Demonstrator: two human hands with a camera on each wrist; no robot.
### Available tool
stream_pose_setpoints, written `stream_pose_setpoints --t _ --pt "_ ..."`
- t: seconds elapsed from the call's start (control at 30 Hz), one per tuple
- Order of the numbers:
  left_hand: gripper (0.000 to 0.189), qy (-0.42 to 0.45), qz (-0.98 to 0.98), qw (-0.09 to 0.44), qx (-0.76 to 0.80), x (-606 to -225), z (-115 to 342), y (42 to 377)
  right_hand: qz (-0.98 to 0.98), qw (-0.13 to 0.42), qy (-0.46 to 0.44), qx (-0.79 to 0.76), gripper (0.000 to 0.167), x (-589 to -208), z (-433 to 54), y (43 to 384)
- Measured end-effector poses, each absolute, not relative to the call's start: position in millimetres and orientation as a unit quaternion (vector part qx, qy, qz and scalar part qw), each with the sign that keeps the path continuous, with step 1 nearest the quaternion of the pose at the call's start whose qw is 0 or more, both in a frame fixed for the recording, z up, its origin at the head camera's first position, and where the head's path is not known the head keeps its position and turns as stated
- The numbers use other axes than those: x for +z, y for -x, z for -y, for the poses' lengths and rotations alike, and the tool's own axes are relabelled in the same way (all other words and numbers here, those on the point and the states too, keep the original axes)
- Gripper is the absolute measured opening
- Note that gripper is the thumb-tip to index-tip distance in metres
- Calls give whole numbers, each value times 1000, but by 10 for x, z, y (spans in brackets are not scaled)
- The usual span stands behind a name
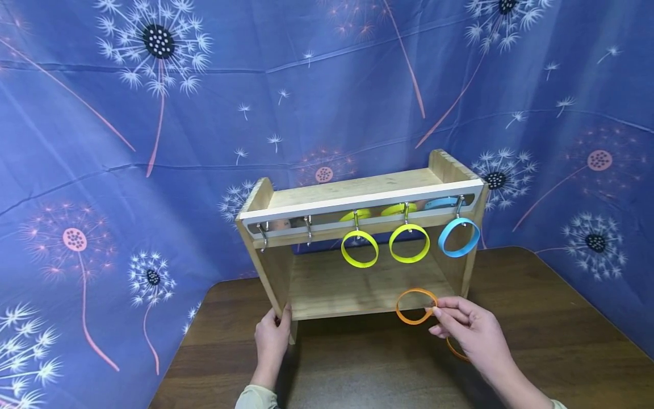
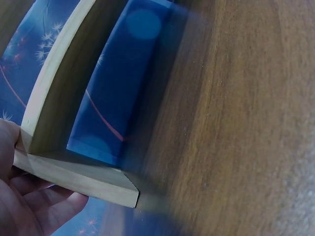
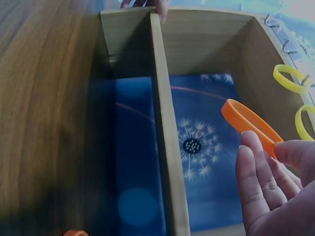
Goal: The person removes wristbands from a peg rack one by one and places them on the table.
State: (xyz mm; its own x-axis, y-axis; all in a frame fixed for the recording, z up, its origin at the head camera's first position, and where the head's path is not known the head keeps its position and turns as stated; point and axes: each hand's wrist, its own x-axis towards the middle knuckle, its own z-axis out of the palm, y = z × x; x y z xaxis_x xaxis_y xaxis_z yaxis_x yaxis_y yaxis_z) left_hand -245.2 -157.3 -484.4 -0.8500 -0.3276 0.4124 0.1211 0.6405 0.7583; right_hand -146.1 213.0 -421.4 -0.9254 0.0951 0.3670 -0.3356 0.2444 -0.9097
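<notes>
My right hand (image 1: 472,329) pinches an orange ring (image 1: 409,321) between thumb and fingers, in front of the small wooden shelf's lower board (image 1: 352,284). In the right wrist view the same orange ring (image 3: 240,118) sticks out past my fingertips. My left hand (image 1: 272,338) grips the shelf's left side panel (image 2: 83,182) low down, where the lower board joins it. From hooks on the shelf's front rail hang a yellow ring (image 1: 360,264), another yellow ring (image 1: 409,260) and a blue ring (image 1: 462,253). A second orange ring (image 1: 456,351) lies on the table, partly hidden by my right hand.
Two metal hooks, one of them a hook (image 1: 309,230) left of the yellow rings, show at the rail's left. A mirror-like strip (image 1: 317,218) runs behind the hooks. The shelf stands on a brown wooden table (image 1: 204,352) before a blue dandelion-patterned cloth (image 1: 214,125).
</notes>
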Motion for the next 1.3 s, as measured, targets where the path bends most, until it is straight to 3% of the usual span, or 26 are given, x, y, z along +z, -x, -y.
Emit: stream_pose_setpoints --t 0.6,1.3 --pt "33 -56 863 270 -423 -4846 1567 2438 744 183 -51 640 10 -4479 -2552 1300" --pt "36 -52 868 262 -418 -4839 1581 2437 742 117 50 658 8 -4716 -3079 1052"
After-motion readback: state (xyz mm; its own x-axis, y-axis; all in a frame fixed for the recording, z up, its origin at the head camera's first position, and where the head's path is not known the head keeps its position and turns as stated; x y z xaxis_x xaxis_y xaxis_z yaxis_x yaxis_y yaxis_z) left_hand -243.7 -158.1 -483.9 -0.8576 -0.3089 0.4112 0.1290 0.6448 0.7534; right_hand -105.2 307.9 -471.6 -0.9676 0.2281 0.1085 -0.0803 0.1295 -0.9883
